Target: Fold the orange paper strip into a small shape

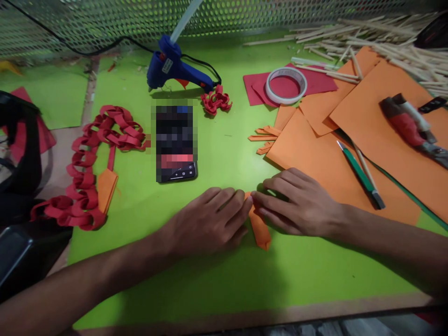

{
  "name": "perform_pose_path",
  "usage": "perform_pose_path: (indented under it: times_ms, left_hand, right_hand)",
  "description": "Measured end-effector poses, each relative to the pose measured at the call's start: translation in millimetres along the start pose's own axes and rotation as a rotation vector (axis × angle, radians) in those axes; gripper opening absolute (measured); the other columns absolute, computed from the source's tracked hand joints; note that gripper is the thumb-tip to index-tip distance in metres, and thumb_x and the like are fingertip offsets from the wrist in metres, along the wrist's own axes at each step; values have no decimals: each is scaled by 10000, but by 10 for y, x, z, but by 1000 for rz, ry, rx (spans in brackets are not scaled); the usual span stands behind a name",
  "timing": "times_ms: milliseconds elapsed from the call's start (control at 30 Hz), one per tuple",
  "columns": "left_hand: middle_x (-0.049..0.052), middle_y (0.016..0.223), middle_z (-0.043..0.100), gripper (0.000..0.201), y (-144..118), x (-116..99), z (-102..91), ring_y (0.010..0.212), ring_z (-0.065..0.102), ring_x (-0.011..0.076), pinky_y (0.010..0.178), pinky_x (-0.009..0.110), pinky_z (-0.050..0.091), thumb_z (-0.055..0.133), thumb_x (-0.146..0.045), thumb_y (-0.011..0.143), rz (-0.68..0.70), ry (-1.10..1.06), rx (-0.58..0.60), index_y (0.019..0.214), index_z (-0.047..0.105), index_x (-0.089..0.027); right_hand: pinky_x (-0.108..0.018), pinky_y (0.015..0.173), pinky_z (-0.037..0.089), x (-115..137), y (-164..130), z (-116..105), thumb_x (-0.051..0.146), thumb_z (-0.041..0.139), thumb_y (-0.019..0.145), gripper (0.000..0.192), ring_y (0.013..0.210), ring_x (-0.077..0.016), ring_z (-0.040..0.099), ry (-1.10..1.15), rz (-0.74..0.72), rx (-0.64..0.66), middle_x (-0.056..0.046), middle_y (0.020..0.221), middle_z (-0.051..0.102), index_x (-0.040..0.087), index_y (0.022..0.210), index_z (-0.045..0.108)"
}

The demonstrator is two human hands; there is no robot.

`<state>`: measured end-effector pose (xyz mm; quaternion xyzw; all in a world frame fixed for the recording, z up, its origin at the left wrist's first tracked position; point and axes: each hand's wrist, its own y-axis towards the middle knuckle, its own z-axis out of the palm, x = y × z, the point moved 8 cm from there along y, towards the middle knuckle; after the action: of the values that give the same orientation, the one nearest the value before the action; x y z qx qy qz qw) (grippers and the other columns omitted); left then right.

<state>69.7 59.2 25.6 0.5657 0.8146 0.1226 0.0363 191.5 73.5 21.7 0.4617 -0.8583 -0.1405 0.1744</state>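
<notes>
1. Head view: left hand [210,219] and right hand [297,203] each hold a pinching grip on a folded orange paper strip [261,231], pressed to the near green tabletop [217,154].
2. Uneven finger pressure could skew the crease or tear the strip.
3. A sliding wrist might nudge the phone [176,142].

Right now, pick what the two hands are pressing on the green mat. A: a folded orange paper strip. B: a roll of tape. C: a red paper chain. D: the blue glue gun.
A: the left hand and right hand meet fingertip to fingertip on the folded orange paper strip, while the other things lie farther off.
</notes>
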Motion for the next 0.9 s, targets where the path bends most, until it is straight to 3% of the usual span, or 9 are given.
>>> perform_pose_path:
  times_ms: [167, 333, 600, 900]
  left_hand:
    - [128, 1124, 693, 388, -15, -10, -2, 979, 624, 245, 771, 382, 501, 502, -372, 1013, -8, 38, 2, 1246, 622, -86]
    - [105, 1092, 714, 349, -40, 22, -71, 921, 634, 230, 747, 379, 500, 592, -372, 980, -41, 28, -74, 1192, 660, -104]
    - [62, 1049, 720, 175, -49, 220, -70, 855, 657, 196, 744, 355, 534, 701, -313, 919, -258, -187, -112, 1018, 701, -169]
    - [64, 1071, 677, 204, -92, 318, 35, 931, 636, 205, 789, 365, 531, 656, -300, 942, -425, -384, -69, 1101, 716, -189]
  right_hand:
    - [-340, 703, 413, 7, -4, -8, 317, 614, 950, 241, 828, -184, 534, -10, -2, -2, -62, 915, 636, 157, 1124, 659]
    - [-334, 686, 434, 34, -1, -46, 321, 615, 952, 253, 802, -180, 544, -14, -34, -28, -50, 874, 642, 148, 1132, 657]
    - [-340, 690, 458, 105, -10, -61, 284, 658, 924, 218, 807, -177, 576, 52, -113, -21, -54, 869, 643, 111, 1054, 681]
    - [-344, 703, 460, 140, -17, -49, 291, 650, 933, 204, 835, -177, 589, 44, -140, -7, -59, 909, 653, 121, 1040, 683]
